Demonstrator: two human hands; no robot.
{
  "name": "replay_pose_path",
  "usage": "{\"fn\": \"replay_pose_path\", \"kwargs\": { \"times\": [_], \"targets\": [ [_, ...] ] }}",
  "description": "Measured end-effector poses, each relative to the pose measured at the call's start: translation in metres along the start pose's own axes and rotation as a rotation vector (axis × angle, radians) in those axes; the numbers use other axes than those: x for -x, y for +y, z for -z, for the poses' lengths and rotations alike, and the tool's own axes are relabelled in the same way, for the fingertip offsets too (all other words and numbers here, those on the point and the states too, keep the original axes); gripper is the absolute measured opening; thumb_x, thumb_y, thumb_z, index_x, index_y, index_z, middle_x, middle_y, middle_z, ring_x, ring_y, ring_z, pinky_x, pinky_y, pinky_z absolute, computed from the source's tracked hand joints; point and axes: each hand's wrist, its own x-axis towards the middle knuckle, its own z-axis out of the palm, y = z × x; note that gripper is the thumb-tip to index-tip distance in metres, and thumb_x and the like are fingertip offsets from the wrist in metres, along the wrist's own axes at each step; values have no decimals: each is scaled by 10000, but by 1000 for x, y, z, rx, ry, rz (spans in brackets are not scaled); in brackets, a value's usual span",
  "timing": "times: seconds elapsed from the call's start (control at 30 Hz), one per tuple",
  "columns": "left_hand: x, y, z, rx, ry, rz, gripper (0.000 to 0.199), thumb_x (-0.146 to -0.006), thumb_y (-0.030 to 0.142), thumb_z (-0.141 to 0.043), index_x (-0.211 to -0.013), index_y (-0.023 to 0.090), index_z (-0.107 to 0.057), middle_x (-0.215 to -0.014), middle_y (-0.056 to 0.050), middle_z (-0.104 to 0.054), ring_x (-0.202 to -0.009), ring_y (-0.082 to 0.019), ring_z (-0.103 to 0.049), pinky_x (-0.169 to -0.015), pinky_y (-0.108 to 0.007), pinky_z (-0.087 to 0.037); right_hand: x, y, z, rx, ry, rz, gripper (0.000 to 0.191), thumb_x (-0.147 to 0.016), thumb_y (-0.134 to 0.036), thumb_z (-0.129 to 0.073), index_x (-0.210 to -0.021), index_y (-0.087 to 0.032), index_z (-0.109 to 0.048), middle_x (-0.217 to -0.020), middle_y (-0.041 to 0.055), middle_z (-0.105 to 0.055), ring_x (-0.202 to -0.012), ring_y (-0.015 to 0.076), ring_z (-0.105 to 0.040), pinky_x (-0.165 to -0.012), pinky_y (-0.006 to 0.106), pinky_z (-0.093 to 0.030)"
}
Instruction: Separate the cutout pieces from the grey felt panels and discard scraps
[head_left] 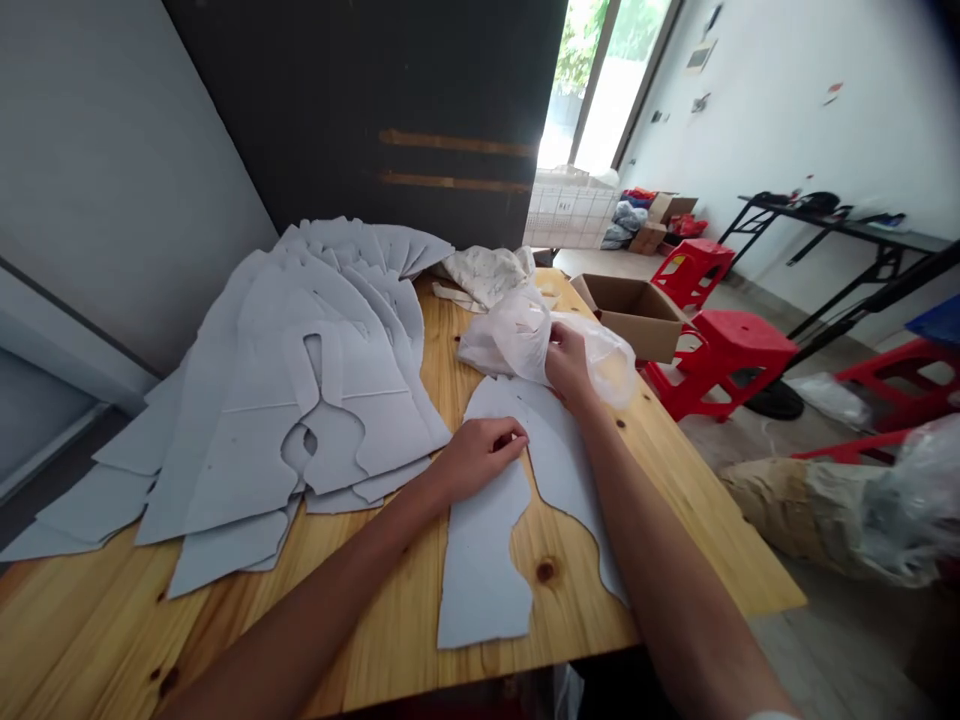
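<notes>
the left hand [491,455] is touching gray paper [482,580], can't tell if pinching; farther, the right hand [568,365] is holding a white bag [514,335].

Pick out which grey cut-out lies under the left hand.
It is the single cut-out beneath the left hand, lying apart on the table; the other cut-outs overlap in a pile to its left.

My bare forearms [360,565] stretch from the near edge of the desk [390,640], my left hand [484,460] with fingers loosely curled, my right hand [568,362] farther out, closer to the right edge, its fingers bent in a grip.
</notes>
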Motion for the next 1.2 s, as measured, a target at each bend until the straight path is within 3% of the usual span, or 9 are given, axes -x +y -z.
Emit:
{"fn": "replay_pose_path", "kwargs": {
  "times": [0.1,0.2,0.33,0.5,0.63,0.77,0.9,1.07,1.2],
  "targets": [
    [1,0,0,-9,10,-2,265,-1009,342,-524,-933,212,-743,-804,15,-712,-742,-160,-610,-703,-277,-420,-9,-8,7,-135,81,-47,268,-949,-422,-526,-1105,-218,-603,-894,33,-736,-760,198,-681,-665,302,-548],
    [2,1,1,-37,6,-10,270,-1004,346,-526,-907,210,-738,-774,16,-690,-731,-165,-603,-686,-274,-409,-20,-18,20,-198,138,-66,393,-922,-445,-582,-1242,-226,-519,-907,18,-734,-781,192,-696,-697,300,-553],
    [4,4,3,-64,-3,-29,270,-999,339,-525,-870,208,-722,-760,17,-678,-740,-170,-609,-691,-269,-402,-19,-29,28,-111,114,-81,265,-930,-364,-567,-1136,-208,-627,-944,46,-735,-893,213,-696,-826,336,-536],
    [3,1,1,-87,-2,-47,248,-977,316,-534,-862,208,-725,-760,9,-685,-732,-173,-613,-696,-269,-395,4,-28,11,162,23,-192,96,-823,-146,-645,-844,-168,-736,-1003,153,-739,-1022,313,-661,-962,434,-441],
    [3,-5,-2,-78,15,-45,235,-961,309,-542,-857,213,-730,-756,8,-689,-732,-174,-615,-690,-268,-383,13,-21,-5,293,-5,-246,180,-805,-80,-636,-915,-135,-767,-1090,229,-730,-1075,380,-642,-948,465,-408],
    [4,-8,-5,-42,40,-39,215,-940,297,-559,-854,215,-738,-763,7,-698,-737,-174,-606,-698,-274,-368,13,-22,-9,339,11,-198,231,-910,-171,-559,-1050,-175,-743,-1130,176,-744,-1076,335,-648,-935,421,-414],
    [5,-11,-6,-4,72,-34,203,-906,282,-579,-838,207,-756,-746,6,-705,-729,-174,-602,-698,-272,-372,11,-26,-5,318,71,-120,206,-953,-282,-517,-971,-180,-695,-981,117,-765,-990,284,-683,-882,357,-448],
    [2,-17,-6,32,96,-13,228,-878,283,-574,-824,186,-773,-715,7,-709,-696,-164,-605,-667,-255,-388,4,-27,-3,240,72,-32,192,-904,-233,-522,-929,-191,-708,-715,40,-737,-674,223,-686,-636,279,-435],
    [0,-19,-4,62,119,-4,249,-866,316,-568,-807,173,-763,-689,12,-659,-690,-165,-570,-670,-263,-380,-6,-36,9,252,111,32,186,-918,-196,-523,-865,-206,-701,-834,61,-766,-758,217,-701,-676,274,-431]
  ]
}}
